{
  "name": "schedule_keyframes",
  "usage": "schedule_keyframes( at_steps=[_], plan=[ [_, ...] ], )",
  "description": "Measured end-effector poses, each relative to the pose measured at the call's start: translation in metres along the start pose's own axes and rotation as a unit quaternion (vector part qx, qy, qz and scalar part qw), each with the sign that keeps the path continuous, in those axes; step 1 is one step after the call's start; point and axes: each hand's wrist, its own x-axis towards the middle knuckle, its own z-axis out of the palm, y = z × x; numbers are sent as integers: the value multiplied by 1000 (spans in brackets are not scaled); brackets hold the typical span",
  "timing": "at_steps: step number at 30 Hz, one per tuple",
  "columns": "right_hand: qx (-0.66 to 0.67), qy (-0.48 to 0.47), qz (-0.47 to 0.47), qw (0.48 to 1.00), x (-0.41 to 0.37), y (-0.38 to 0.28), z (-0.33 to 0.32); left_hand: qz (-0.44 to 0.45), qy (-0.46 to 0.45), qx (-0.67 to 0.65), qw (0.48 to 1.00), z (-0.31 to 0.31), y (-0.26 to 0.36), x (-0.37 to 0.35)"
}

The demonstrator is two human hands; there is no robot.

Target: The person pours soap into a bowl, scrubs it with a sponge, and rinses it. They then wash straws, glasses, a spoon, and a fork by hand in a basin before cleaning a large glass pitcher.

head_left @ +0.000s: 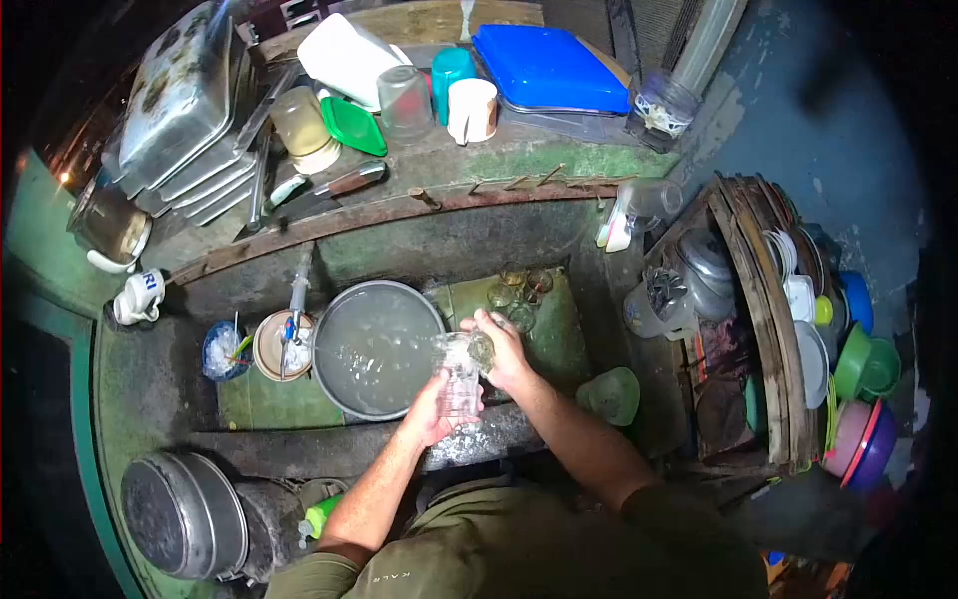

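Note:
My left hand (pixel 429 414) is wrapped around a clear glass (pixel 460 391), held beside the right rim of a grey basin (pixel 375 414) of cloudy water. Just above that glass, my right hand (pixel 509 357) grips a small round see-through thing (pixel 481 348) that looks like a second glass; its full shape is hidden by the fingers. Several small glasses (pixel 521 292) stand together on the green sink floor behind my right hand. A tap (pixel 298 292) reaches over the left side, above a round tub (pixel 267 344) and a blue bowl (pixel 224 351) with whitish contents.
A ledge behind the sink bears stacked metal trays (pixel 185 110), a knife (pixel 334 192), cups and a blue lidded container (pixel 549 68). At right stands a wooden rack (pixel 763 329) with dishes. A green tub (pixel 611 395) sits right of my arm, a large pot (pixel 170 514) lower left.

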Motion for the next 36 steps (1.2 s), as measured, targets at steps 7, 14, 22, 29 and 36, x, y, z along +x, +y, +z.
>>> schedule_keyframes(
  at_steps=[7,14,22,29,36],
  plan=[
    [-471,59,-166,864,-8,47,4,117,84,277,950,-42,45,0],
    [-197,2,5,980,32,98,-7,151,185,39,970,-101,8,18],
    [-754,77,-98,645,86,128,-144,107,314,373,867,-191,31,62],
    [-842,185,45,504,146,95,-229,46,314,693,647,-232,31,45],
    [-803,228,11,551,121,102,-213,-107,245,714,647,-253,50,43]
  ],
)
